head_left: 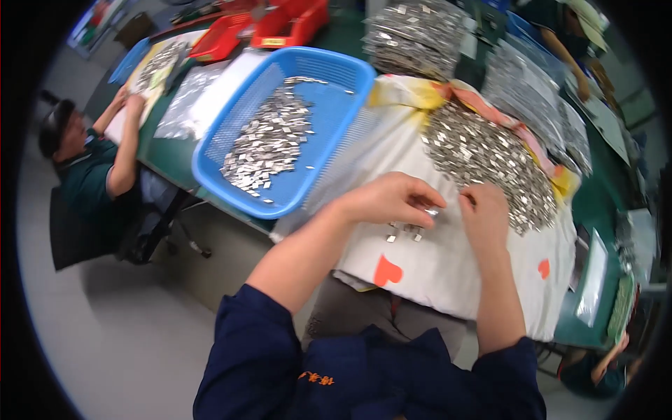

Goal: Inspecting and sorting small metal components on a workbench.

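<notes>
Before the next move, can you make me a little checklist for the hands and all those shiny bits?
1. Blue basket flat, bits inside: ok.
2. Big pile of metal bits on the white cloth, near the right hand: ok.
3. All cloth bits in that pile: not ok, a few loose bits lie below the left hand.
4. Left hand has something shiny at its fingertips: ok.
5. Right hand holding a bit: cannot tell, fingers hide it.

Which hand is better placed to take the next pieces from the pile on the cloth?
Probably the right hand: it is beside the silvery pile, while the left hand is nearer the blue basket.
</notes>
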A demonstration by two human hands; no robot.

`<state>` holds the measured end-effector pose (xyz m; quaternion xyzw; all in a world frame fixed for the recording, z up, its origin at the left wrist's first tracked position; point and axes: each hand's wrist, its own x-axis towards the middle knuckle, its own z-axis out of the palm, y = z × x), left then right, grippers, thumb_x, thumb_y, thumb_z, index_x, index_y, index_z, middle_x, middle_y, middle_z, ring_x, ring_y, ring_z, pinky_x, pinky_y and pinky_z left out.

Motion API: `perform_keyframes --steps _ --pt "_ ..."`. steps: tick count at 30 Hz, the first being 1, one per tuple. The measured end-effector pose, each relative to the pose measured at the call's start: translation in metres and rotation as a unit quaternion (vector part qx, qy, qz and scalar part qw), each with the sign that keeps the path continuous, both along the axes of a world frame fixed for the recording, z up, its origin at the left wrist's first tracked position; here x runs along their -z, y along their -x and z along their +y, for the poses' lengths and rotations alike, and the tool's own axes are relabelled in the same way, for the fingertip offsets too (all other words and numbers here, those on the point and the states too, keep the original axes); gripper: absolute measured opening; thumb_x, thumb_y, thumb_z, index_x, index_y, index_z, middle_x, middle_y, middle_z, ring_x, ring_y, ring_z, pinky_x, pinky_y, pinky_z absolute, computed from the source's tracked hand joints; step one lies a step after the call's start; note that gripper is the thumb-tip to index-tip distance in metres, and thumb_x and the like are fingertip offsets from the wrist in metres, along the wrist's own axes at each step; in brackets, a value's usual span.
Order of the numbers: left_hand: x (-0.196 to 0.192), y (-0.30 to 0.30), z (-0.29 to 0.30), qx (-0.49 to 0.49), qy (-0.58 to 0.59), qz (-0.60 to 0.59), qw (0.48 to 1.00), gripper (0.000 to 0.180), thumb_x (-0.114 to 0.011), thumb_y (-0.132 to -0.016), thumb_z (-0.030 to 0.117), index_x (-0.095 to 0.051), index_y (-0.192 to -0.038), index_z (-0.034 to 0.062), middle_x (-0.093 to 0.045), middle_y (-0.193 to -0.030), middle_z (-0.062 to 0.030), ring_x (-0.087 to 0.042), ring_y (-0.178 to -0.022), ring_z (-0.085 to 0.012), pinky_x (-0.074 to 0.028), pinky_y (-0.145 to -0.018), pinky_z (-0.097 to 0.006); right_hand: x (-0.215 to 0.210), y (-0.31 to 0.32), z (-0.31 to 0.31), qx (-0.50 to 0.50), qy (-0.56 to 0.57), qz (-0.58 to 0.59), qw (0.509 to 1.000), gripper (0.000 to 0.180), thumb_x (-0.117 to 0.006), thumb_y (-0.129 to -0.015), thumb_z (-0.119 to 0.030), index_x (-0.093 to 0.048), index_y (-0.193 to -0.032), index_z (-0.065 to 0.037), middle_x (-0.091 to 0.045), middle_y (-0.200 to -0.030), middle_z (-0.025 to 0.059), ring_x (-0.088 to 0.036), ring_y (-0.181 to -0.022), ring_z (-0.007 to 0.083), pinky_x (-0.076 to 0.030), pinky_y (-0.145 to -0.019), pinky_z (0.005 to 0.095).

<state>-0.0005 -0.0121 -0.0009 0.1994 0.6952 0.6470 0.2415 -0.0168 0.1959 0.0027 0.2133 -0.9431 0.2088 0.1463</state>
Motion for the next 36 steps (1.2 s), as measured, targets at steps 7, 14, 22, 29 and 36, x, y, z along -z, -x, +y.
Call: perform_keyframes --steps 7,14,22,29,36 --pt "-0.002 0.0 0.005 -0.028 -0.005 0.046 0.999 0.035 -0.071 -0.07 0.012 -0.06 -0.101 0.001 -0.062 -0.089 -0.004 -0.056 -0.079 -0.0083 -0.047 -0.071 -0.022 0.001 -0.001 0.006 -0.037 -0.013 0.013 0.999 0.008 -0.059 -0.071 -0.005 -0.057 -0.078 -0.003 -0.053 -0.076 0.01 -0.05 -0.073 0.0277 -0.04 -0.066 0.0363" --pt "0.005 0.003 0.005 -0.103 -0.062 0.032 0.992 0.035 -0.07 -0.069 0.007 -0.06 -0.101 0.0014 -0.062 -0.087 -0.0035 -0.057 -0.077 -0.0069 -0.047 -0.07 -0.021 -0.002 -0.015 -0.007 -0.061 0.33 -0.206 0.919 0.006 -0.057 -0.076 0.002 -0.056 -0.081 0.0 -0.054 -0.078 0.001 -0.046 -0.068 0.006 -0.039 -0.063 0.0197" --pt "0.004 0.004 0.005 -0.104 -0.078 0.026 0.991 0.034 -0.071 -0.067 0.007 -0.061 -0.099 0.0006 -0.063 -0.084 -0.0033 -0.057 -0.075 -0.0076 -0.047 -0.069 -0.021 -0.004 -0.019 -0.019 -0.116 0.282 -0.139 0.942 0.006 -0.056 -0.075 0.004 -0.056 -0.078 -0.001 -0.054 -0.076 0.0011 -0.048 -0.069 0.0085 -0.039 -0.065 0.0206" --pt "0.001 0.0 0.006 -0.124 -0.017 0.05 0.991 0.033 -0.072 -0.066 0.008 -0.063 -0.097 0.0007 -0.064 -0.081 -0.0042 -0.057 -0.072 -0.0079 -0.047 -0.066 -0.022 -0.004 -0.024 -0.023 -0.107 0.177 -0.042 0.977 0.006 -0.059 -0.07 0.004 -0.055 -0.073 -0.001 -0.058 -0.076 0.0074 -0.054 -0.069 0.0171 -0.043 -0.065 0.0263" --pt "0.001 0.002 0.005 -0.138 -0.03 0.049 0.989 0.034 -0.073 -0.065 0.009 -0.063 -0.096 0.0 -0.064 -0.08 -0.0055 -0.058 -0.071 -0.0086 -0.047 -0.065 -0.022 -0.003 -0.021 -0.02 -0.09 0.232 -0.075 0.966 0.007 -0.058 -0.073 0.003 -0.059 -0.079 0.0 -0.059 -0.077 0.0076 -0.054 -0.069 0.0161 -0.043 -0.065 0.0256"
